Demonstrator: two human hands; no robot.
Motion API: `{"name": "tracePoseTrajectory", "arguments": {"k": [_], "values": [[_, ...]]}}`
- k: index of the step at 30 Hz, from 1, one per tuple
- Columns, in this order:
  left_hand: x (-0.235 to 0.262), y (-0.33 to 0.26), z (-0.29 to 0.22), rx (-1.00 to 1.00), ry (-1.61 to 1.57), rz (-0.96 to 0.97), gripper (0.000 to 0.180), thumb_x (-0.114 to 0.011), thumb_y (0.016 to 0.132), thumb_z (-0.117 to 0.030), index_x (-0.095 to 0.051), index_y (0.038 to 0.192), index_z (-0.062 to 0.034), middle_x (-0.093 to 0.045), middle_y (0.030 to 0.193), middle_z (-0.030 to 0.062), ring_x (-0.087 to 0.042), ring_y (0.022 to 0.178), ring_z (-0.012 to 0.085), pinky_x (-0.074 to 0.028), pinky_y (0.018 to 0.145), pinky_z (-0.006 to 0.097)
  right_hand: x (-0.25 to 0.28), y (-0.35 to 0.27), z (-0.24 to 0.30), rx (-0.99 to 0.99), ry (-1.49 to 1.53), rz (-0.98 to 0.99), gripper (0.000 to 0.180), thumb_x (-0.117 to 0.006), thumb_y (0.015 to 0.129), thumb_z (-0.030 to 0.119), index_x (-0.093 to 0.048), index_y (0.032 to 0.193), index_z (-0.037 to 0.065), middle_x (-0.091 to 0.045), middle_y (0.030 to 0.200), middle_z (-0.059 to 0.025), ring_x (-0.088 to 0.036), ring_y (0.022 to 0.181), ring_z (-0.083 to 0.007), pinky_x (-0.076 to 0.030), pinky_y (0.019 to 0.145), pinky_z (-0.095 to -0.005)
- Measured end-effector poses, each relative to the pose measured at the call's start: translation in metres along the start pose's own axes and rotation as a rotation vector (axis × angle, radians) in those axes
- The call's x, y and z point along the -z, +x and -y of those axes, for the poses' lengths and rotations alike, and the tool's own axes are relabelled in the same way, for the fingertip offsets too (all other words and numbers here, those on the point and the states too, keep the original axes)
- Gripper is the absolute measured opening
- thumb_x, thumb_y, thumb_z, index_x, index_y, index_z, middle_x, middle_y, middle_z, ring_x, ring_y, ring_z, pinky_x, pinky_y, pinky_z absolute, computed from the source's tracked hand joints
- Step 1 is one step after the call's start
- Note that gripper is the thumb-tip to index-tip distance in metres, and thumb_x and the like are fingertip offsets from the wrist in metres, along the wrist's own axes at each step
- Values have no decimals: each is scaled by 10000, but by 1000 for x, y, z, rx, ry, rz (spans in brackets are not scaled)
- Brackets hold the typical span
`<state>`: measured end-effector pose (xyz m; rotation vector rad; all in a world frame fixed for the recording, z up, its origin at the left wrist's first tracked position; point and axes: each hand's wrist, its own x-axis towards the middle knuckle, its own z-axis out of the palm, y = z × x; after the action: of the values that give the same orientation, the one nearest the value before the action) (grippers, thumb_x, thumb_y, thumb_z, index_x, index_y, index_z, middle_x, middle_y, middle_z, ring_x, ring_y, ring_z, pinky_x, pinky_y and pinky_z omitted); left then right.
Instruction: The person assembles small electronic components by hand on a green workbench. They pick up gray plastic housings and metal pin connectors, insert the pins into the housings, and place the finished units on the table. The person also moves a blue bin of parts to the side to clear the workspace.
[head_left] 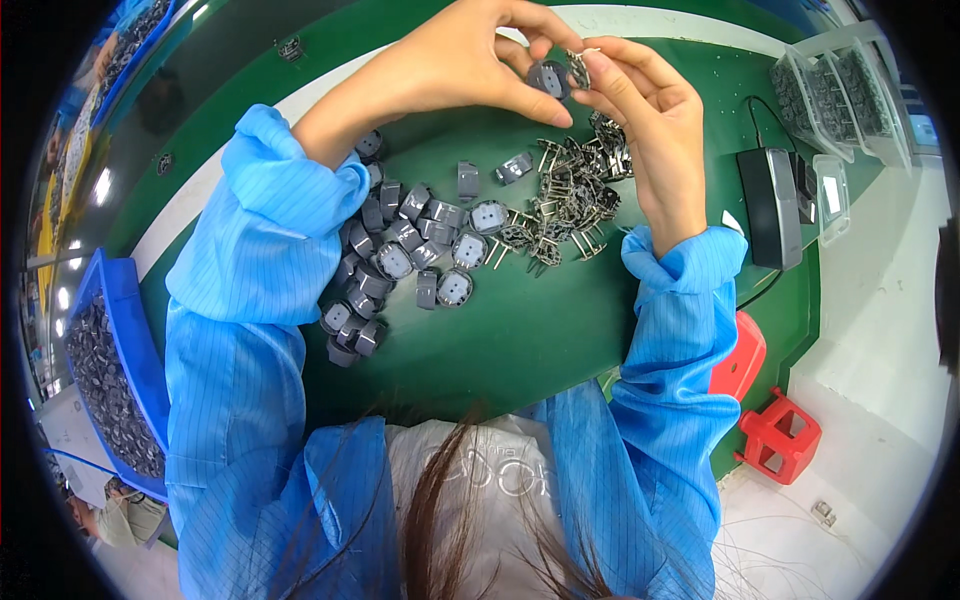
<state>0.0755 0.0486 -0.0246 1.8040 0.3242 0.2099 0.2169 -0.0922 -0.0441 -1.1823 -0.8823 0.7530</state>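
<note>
Head view: small round grey plug housing (548, 78)

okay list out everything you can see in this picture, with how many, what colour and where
grey plug housings: a pile, too many to count, on the green mat by the left forearm
metal prong pieces: a tangled heap, silvery, mat centre
green mat: one, covers the table
blue bin: one, far left, full of dark parts
clear trays: several, upper right, dark parts inside
black box: one, right of the mat
red stools: two, lower right floor
left hand: holds one grey housing
right hand: holds a prong piece
</note>
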Motion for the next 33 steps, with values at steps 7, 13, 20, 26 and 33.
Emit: {"name": "tracePoseTrajectory", "arguments": {"k": [7,13,20,26,33], "values": [[2,2,7,-10,184,-37,306,-779,771,-58,-636,1035,2,-677,897,44,-611,643,59,-453,544,191,-15,-5,1,198,-337,-105,118,-721,825,58,-703,919,-11,-720,874,-76,-701,792,-159,-567,731,-276],[-1,1,4,-46,35,0,424,-784,749,-24,-626,1140,19,-655,1041,91,-677,919,155,-554,840,274,-13,-5,-2,381,-531,-182,93,-723,790,29,-711,878,3,-723,841,-82,-717,740,-171,-573,684,-270],[0,1,6,-49,156,-54,311,-764,738,22,-621,1014,35,-659,999,83,-699,852,169,-574,778,281,-15,-6,-3,407,-546,-146,105,-723,776,13,-713,880,8,-721,848,-83,-718,758,-178,-576,695,-273],[-5,0,3,-47,105,-93,286,-762,723,41,-606,963,41,-655,953,93,-704,818,167,-574,757,263,-11,-3,-5,452,-612,-113,106,-718,777,6,-716,883,15,-716,844,-82,-710,757,-180,-578,688,-276],[-5,1,5,-46,113,-69,287,-765,712,49,-603,949,47,-656,926,88,-699,827,163,-575,759,259,-14,-5,-7,526,-671,-132,129,-723,762,7,-719,884,46,-701,820,-64,-694,714,-176,-550,647,-282]]}}
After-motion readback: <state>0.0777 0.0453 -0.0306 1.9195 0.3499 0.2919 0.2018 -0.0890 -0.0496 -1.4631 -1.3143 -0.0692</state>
